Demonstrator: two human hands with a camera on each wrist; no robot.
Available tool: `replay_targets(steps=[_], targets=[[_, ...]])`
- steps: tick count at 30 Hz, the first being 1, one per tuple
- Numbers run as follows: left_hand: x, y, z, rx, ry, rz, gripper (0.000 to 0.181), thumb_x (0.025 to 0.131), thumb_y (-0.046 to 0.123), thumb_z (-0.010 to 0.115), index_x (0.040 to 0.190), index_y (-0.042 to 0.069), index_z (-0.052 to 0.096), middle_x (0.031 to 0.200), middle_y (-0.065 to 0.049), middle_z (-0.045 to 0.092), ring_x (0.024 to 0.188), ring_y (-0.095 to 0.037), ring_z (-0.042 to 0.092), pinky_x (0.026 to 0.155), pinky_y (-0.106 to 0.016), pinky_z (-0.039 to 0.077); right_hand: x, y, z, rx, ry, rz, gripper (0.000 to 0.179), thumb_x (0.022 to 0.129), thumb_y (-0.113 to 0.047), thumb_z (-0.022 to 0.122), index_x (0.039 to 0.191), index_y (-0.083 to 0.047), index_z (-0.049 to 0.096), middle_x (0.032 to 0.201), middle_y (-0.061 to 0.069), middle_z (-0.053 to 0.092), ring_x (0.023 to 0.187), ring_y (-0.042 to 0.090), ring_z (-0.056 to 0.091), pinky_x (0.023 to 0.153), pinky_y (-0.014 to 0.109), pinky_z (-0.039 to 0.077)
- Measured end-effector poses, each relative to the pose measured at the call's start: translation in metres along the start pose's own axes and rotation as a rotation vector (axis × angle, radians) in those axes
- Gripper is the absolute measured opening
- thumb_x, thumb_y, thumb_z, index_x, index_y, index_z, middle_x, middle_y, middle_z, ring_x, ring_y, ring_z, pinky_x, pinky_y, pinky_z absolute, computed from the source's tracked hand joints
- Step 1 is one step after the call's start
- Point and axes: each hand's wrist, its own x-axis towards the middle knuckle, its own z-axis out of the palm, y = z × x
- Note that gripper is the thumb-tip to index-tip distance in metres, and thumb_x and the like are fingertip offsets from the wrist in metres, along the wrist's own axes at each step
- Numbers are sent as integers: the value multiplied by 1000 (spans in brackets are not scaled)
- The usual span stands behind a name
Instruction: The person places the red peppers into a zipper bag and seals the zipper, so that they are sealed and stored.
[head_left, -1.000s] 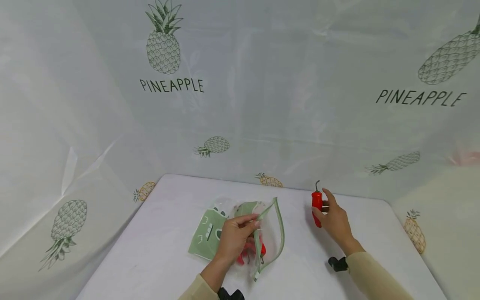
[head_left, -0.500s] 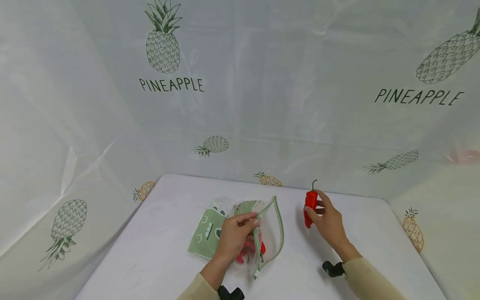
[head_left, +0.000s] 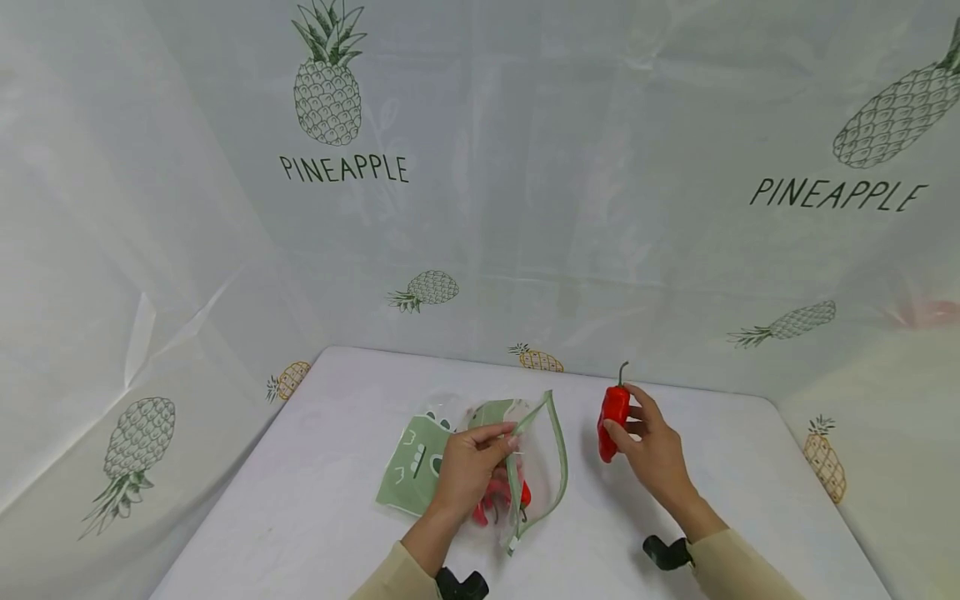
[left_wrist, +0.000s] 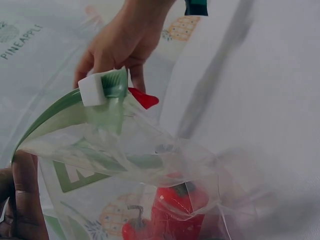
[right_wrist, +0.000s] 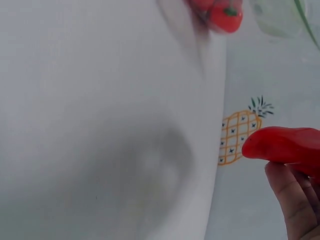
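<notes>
A clear zip bag with green trim and a green printed face lies on the table, its mouth held apart toward the right. My left hand pinches the bag's green rim between thumb and fingers. Inside the bag are red peppers, seen through the plastic in the left wrist view. To the right of the bag, my right hand grips a long red chili pepper above the table, stem up and slightly tilted. In the right wrist view the tip of that pepper shows over the fingers.
The white table stands against a pale curtain printed with pineapples. A white slider sits at the end of the bag's zip strip. Black wrist camera mounts hang below both wrists.
My right hand has carried the chili pepper leftward, closer to the bag, and the pepper has tilted a little more. My left hand and the bag have stayed nearly still.
</notes>
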Motion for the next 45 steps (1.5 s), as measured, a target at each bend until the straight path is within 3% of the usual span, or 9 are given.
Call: replay_targets(steps=[6,15,28,38,45], targets=[[0,1,0,8,3,2,28,95,16,80,121,7,79,94,-13,77,75,-22,78,64,-27,64,-10,-11,-2,54,-15,3,73,100,-18,74,162,-22,34,137,23,62,112,40,69,80,46,67],[2,2,1,29,17,26,27,95,15,79,120,5,79,92,-12,77,70,-11,74,64,-24,64,-23,-32,-3,175,-61,34,72,100,-20,75,161,-20,37,138,23,61,113,38,68,74,36,67],[1,7,2,9,28,24,28,95,13,79,121,3,79,95,-14,78,68,-9,72,63,-23,63,-35,-54,2,424,-143,82,65,100,-13,73,157,-18,42,131,24,64,99,27,73,68,38,67],[3,8,1,-14,28,28,28,94,11,79,120,1,78,97,-18,78,71,-13,74,64,-24,64,-45,-70,6,448,-211,103,62,100,-11,73,155,-19,45,129,25,65,96,26,75,66,39,67],[3,7,1,-8,27,45,28,94,11,80,120,1,78,95,-16,78,70,-13,74,64,-25,64,-48,-81,10,485,-285,170,62,99,-13,73,154,-20,46,128,24,65,93,28,75,65,42,67]])
